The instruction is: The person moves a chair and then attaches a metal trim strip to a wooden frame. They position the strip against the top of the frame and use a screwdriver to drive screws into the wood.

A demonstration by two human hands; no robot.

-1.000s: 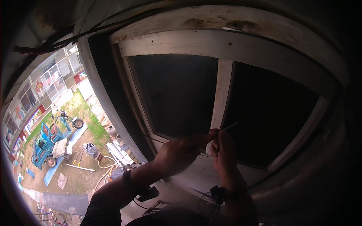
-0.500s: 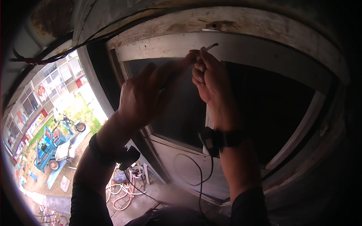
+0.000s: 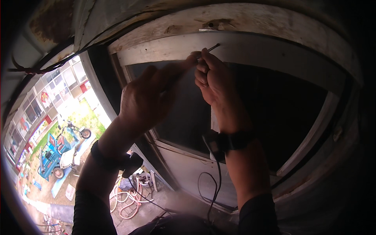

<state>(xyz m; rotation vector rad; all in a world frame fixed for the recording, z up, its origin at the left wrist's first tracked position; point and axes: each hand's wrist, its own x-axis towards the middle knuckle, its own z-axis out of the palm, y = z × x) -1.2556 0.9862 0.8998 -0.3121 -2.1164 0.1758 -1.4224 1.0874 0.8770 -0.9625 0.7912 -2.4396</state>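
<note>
My right hand (image 3: 213,78) is raised, its fingers curled and its thumb pressed on a thin dark rod (image 3: 213,47). The rod slants up to the right, and its knobbed tip meets the pale wooden top rail (image 3: 164,45) of a door or window frame. Beside it, my left hand (image 3: 147,96) is closed, with its fingertips reaching to the rod's lower end. Shadow and blur hide what the left fingers grip. Both wrists wear dark bands with small black devices and cables.
Dark panes (image 3: 270,109) fill the frame below the rail. A weathered beam (image 3: 250,17) runs above it, and black cables (image 3: 33,71) hang at the upper left. Outside on the left stands a blue cargo tricycle (image 3: 50,154). Coiled hoses (image 3: 127,201) lie on the floor below.
Both hands and the rod appear slightly further left in the picture, as do the frame and beam. The grip looks the same. The cable loop below the right wrist has shifted.
</note>
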